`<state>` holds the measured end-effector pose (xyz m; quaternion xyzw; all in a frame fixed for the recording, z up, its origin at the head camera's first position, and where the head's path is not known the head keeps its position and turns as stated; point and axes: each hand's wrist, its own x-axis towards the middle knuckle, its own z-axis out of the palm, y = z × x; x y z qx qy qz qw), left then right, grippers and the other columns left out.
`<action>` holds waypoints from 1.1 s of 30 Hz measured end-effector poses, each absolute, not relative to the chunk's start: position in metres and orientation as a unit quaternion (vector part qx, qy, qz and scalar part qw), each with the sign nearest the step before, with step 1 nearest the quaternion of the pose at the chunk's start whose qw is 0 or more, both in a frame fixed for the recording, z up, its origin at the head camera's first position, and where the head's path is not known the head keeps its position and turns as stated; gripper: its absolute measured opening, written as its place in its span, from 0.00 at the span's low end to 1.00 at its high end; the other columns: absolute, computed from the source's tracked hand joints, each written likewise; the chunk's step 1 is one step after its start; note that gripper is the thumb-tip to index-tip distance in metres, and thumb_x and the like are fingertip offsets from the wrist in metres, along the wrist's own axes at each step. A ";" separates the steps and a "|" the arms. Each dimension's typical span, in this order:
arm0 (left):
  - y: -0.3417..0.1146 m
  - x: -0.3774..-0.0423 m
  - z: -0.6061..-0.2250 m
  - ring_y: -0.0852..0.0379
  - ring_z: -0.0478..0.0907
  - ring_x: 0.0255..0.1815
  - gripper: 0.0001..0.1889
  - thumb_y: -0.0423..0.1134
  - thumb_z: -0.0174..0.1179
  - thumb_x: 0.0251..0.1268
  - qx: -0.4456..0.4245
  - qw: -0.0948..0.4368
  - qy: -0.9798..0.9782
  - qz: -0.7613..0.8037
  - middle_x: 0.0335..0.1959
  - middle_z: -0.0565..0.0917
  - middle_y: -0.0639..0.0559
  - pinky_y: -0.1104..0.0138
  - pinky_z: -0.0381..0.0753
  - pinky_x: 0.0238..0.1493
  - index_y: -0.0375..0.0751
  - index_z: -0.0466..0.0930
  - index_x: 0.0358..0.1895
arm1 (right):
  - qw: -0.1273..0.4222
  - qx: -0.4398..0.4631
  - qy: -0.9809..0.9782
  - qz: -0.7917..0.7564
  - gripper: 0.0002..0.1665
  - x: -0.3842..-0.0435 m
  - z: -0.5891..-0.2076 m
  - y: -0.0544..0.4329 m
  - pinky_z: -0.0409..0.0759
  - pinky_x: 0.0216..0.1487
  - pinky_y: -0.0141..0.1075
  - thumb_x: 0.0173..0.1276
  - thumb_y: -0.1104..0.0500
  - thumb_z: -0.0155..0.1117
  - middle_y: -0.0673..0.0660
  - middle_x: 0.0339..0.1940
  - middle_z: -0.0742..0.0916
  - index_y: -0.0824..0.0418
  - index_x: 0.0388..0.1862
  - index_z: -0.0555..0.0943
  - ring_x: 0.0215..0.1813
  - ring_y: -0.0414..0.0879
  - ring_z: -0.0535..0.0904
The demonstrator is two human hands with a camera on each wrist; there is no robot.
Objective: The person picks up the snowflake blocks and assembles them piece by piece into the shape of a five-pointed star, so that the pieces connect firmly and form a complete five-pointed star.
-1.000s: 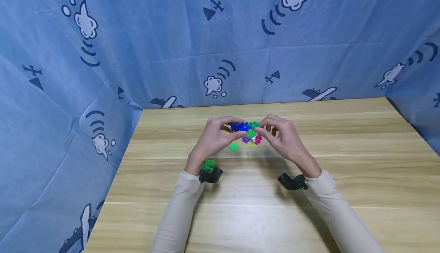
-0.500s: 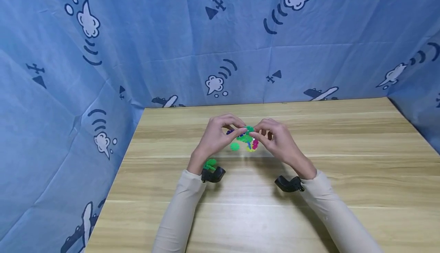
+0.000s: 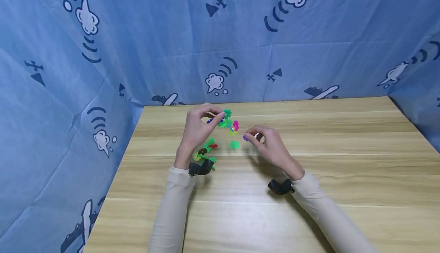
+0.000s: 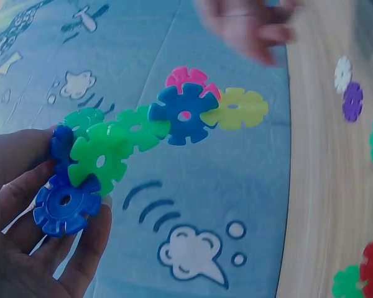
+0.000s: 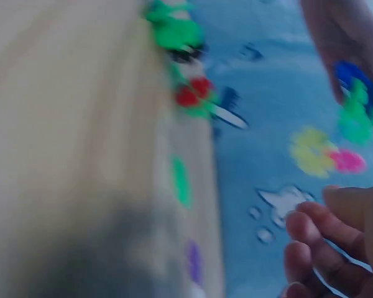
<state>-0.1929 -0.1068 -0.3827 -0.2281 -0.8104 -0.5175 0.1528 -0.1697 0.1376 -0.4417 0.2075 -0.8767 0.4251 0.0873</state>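
In the head view my left hand [image 3: 198,128] pinches a chain of interlocking snowflake discs [image 4: 99,158] by its blue and green end, raised above the table. A teal-blue disc [image 4: 184,115], a pink disc and a yellow disc [image 4: 242,108] form the far end, as the left wrist view shows. To the right, my right hand [image 3: 271,146] hovers apart from the chain, fingers loosely bent around nothing. Near its fingertips, in the head view, a purple disc [image 3: 246,137] lies on the table; the left wrist view shows a white disc [image 4: 342,74] beside it.
A loose green disc [image 3: 235,145] lies on the wooden table [image 3: 240,222] between the hands. Another joined group of green, red, dark and yellow-green discs [image 3: 203,151] rests near my left wrist. A blue patterned cloth [image 3: 165,65] hangs behind the table and at its sides.
Both hands were on the disc chain. My right hand has let go and drawn slightly down, while my left hand has carried the chain left and farther away, uncovering the second group.
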 end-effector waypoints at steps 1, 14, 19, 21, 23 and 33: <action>-0.110 -0.194 -0.381 0.56 0.86 0.43 0.06 0.41 0.69 0.71 -0.224 0.159 -0.810 -0.518 0.42 0.91 0.50 0.59 0.88 0.50 0.43 0.90 0.42 | 0.072 0.217 -0.877 0.423 0.09 -0.169 -0.445 0.132 0.79 0.35 0.32 0.77 0.56 0.67 0.55 0.37 0.92 0.61 0.44 0.89 0.34 0.44 0.82; -0.117 -0.199 -0.377 0.54 0.87 0.40 0.07 0.41 0.69 0.71 -0.224 0.162 -0.808 -0.521 0.41 0.90 0.49 0.58 0.89 0.47 0.42 0.90 0.42 | -0.015 0.334 -0.864 0.377 0.20 -0.147 -0.467 0.061 0.77 0.39 0.31 0.72 0.51 0.73 0.53 0.42 0.87 0.58 0.57 0.87 0.37 0.44 0.79; -0.114 -0.196 -0.381 0.52 0.87 0.39 0.07 0.42 0.68 0.72 -0.223 0.148 -0.810 -0.522 0.41 0.90 0.50 0.60 0.89 0.47 0.43 0.90 0.42 | -0.012 0.335 -0.876 0.347 0.16 -0.145 -0.472 0.051 0.75 0.38 0.30 0.70 0.49 0.74 0.51 0.37 0.86 0.54 0.53 0.88 0.37 0.41 0.77; -0.114 -0.195 -0.381 0.51 0.87 0.40 0.07 0.42 0.68 0.72 -0.222 0.148 -0.809 -0.523 0.41 0.90 0.49 0.59 0.89 0.47 0.43 0.90 0.42 | -0.023 0.328 -0.875 0.354 0.14 -0.145 -0.471 0.054 0.75 0.37 0.30 0.68 0.50 0.76 0.49 0.34 0.86 0.55 0.47 0.88 0.35 0.40 0.76; -0.114 -0.194 -0.381 0.50 0.87 0.40 0.07 0.42 0.68 0.72 -0.223 0.149 -0.809 -0.524 0.41 0.90 0.49 0.56 0.89 0.47 0.42 0.90 0.41 | -0.037 0.314 -0.873 0.372 0.12 -0.147 -0.469 0.060 0.76 0.36 0.29 0.66 0.51 0.78 0.48 0.32 0.86 0.56 0.42 0.87 0.33 0.39 0.77; -0.122 -0.192 -0.378 0.56 0.86 0.38 0.06 0.42 0.69 0.71 -0.217 0.157 -0.809 -0.523 0.40 0.90 0.51 0.60 0.89 0.47 0.44 0.91 0.41 | -0.085 0.219 -0.869 0.437 0.19 -0.175 -0.449 0.111 0.83 0.47 0.39 0.68 0.55 0.76 0.57 0.41 0.89 0.61 0.48 0.78 0.42 0.46 0.85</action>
